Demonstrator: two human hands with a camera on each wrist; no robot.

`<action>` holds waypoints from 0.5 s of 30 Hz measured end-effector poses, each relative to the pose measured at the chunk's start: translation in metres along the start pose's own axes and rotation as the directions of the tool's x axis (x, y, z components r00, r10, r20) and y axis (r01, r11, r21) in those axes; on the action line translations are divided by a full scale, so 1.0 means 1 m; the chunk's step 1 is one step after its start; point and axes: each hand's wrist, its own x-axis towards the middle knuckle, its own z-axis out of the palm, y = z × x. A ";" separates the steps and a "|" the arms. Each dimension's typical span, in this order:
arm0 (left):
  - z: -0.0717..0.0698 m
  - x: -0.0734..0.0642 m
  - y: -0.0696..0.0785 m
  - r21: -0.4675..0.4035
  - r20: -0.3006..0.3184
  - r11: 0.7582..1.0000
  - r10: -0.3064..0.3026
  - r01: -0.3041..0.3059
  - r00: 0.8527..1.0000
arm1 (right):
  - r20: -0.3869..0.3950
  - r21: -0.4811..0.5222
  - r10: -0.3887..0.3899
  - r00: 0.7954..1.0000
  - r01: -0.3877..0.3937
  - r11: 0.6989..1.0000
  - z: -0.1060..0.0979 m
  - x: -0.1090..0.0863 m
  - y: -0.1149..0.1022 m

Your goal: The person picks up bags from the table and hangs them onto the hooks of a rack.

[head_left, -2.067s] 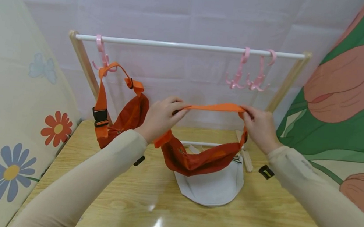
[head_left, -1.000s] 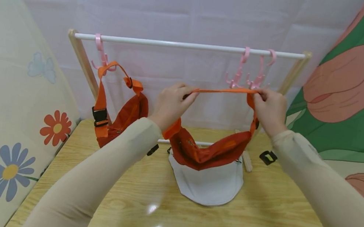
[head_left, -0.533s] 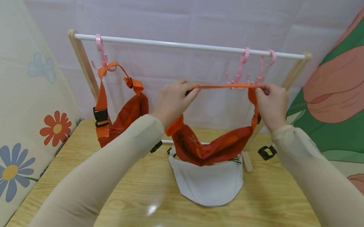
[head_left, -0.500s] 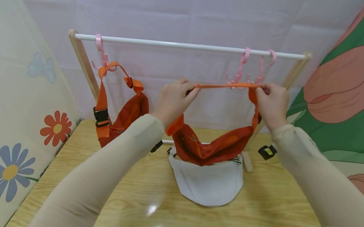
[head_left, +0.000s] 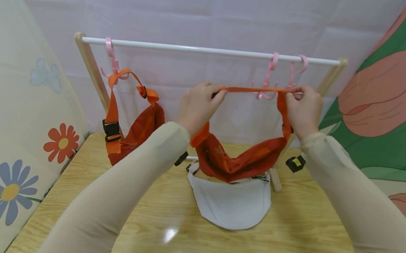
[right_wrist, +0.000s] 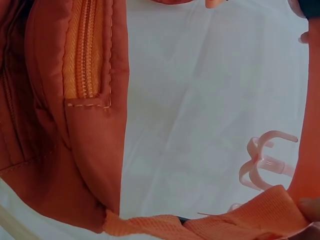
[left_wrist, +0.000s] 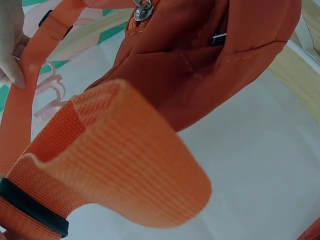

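Setting: a glossy wooden table [head_left: 234,249] in front of a pale fabric backdrop, flanked by flower-print panels. A small wooden-framed rack carries a white rail [head_left: 211,51] across the back.

Head view: the left hand [head_left: 198,106] and right hand [head_left: 303,109] each pinch one end of an orange strap [head_left: 253,90], pulled taut and near horizontal. The strap's long axis runs left to right, parallel to the rail and below it. It lies at the level of the pink hooks [head_left: 266,92] hanging at the rail's right end, and the right hand is the nearer to them, just beside them. The red waist bag [head_left: 238,161] sags in a curve from the strap, clear of the table, above a flat white pouch [head_left: 230,201]. A second red bag [head_left: 139,130] hangs from a pink hook [head_left: 111,61] at the rail's left end.

Left wrist view: a woven webbing loop [left_wrist: 115,155] fills the foreground, coarse-ribbed, with a black keeper band. Behind it is smooth nylon bag cloth with a metal zip pull [left_wrist: 144,10]. The left hand's own fingers are out of frame.

Right wrist view: stitched zipper [right_wrist: 86,55] on the bag panel. The webbing crosses the bottom of the frame, touching or just below a smooth, curved plastic hook [right_wrist: 262,160]; contact cannot be confirmed.
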 end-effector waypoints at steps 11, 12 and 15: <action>0.003 0.012 0.004 0.011 0.025 0.998 -0.063 0.062 0.998 | -0.030 -0.053 -0.010 1.000 0.009 0.999 0.002 0.006 -0.003; 0.003 0.013 0.005 0.012 0.026 0.998 -0.066 0.065 0.997 | -0.040 -0.056 -0.021 0.999 0.019 0.998 0.003 0.006 -0.003; 0.003 0.015 0.006 0.016 0.021 0.997 -0.073 0.073 0.997 | -0.067 -0.056 -0.041 0.997 0.037 0.998 0.005 0.008 -0.002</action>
